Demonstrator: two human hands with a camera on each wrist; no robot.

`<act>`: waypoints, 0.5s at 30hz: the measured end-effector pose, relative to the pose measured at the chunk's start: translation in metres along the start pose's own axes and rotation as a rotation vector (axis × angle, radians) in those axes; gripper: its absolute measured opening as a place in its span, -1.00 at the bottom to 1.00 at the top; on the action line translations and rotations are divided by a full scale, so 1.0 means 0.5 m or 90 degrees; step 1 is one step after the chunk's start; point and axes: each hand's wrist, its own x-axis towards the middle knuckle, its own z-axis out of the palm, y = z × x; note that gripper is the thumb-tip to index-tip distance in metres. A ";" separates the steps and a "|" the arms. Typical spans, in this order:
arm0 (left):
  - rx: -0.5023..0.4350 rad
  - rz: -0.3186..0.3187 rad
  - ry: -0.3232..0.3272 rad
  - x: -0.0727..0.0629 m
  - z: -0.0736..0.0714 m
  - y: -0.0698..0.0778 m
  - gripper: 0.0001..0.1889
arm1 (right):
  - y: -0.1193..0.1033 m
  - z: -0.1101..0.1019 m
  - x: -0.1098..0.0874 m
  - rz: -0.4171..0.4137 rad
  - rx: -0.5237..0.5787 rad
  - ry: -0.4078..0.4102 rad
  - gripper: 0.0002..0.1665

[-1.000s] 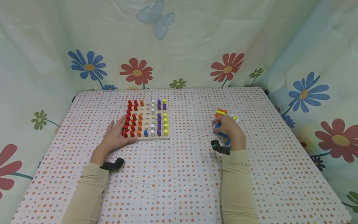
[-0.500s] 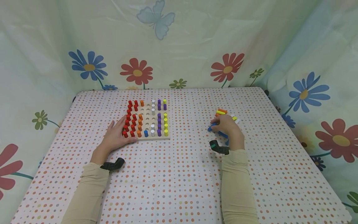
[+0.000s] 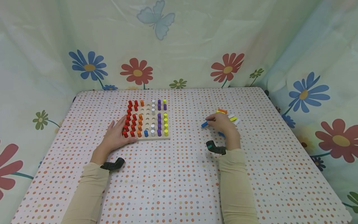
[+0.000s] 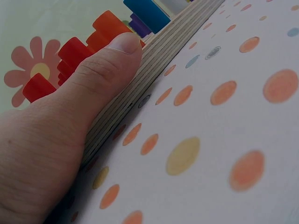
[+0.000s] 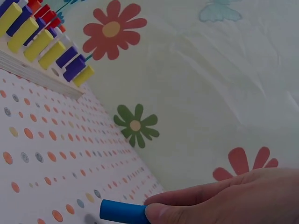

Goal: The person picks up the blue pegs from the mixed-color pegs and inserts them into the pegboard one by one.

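In the head view, my left hand rests at the near left corner of a wooden pegboard. Its thumb lies along the plywood front edge in the left wrist view; the other fingers reach up the left side and are partly hidden. Over to the right, my right hand pinches a blue peg between thumb and fingertips, one end sticking out leftward. Upright red, orange, white, purple and yellow pegs stand in the board, with one blue peg in the front row. Bare holes show in its middle columns.
Loose pegs lie around the right hand: an orange peg, a yellow peg, white ones and another blue peg. A dotted cloth covers the table. Flowered curtains hang behind and at both sides.
My right hand has drawn the blue peg leftward out of the loose pegs, so more of it shows. The left hand and the pegboard stay where they were.
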 end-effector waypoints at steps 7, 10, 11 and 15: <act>0.001 0.000 0.000 0.000 0.000 -0.001 0.32 | -0.042 0.017 0.008 -0.034 0.038 0.072 -0.73; 0.002 0.002 0.003 0.001 0.000 -0.002 0.33 | -0.068 0.026 0.012 -0.049 0.052 0.107 -0.76; 0.002 0.002 0.003 0.002 0.001 -0.002 0.33 | -0.078 0.029 0.012 -0.055 0.056 0.117 -0.76; 0.004 0.003 0.002 0.003 0.002 -0.003 0.33 | -0.121 0.045 0.010 -0.090 0.068 0.164 -0.77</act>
